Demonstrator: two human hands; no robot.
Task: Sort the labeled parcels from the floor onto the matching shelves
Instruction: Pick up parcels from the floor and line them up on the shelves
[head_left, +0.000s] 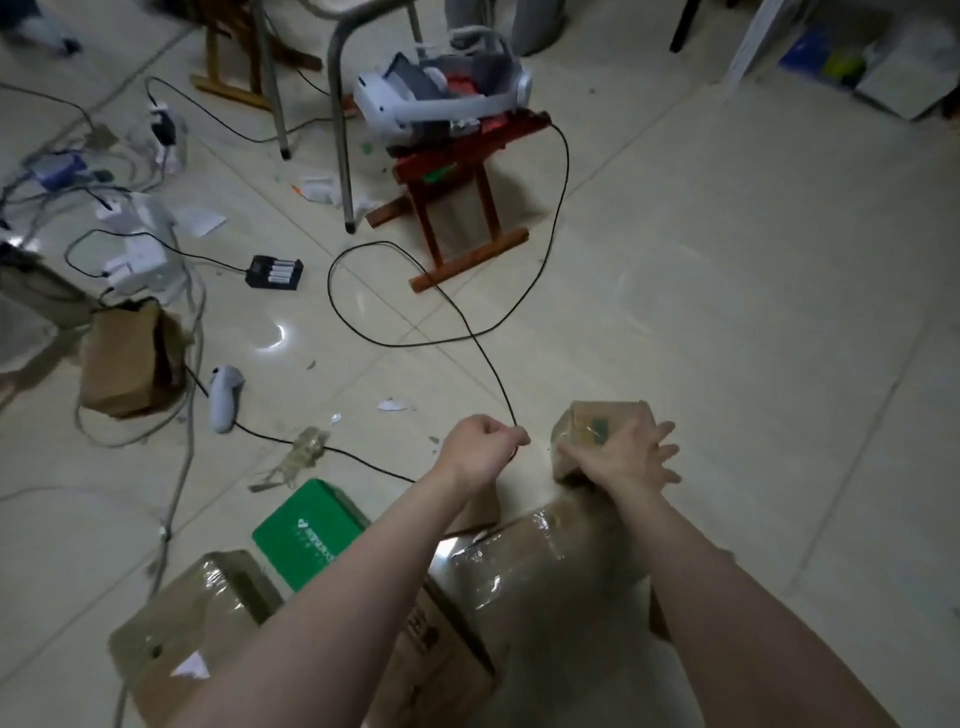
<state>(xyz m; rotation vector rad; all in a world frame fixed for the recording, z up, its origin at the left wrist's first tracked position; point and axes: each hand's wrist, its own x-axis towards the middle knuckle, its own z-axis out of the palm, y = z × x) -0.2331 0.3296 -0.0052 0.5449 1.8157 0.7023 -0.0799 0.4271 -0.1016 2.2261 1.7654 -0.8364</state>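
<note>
Sorting looks barely begun; no shelf is in view. The left grip (483, 449) pinches a black cable (491, 374). The right grip (618, 460) lies spread-fingered on the small parcel (597, 421) at 4 o'clock. The taped box (524, 566) and green box (306, 535) wait on the floor (727, 312) near 6.

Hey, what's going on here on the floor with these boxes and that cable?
A person is working over parcels on the tiled floor. The left hand pinches a black cable that trails across the tiles. The right hand rests, fingers spread, on a small taped parcel. A large taped box, a green box and another brown box lie nearby. No shelf is in view.
</note>
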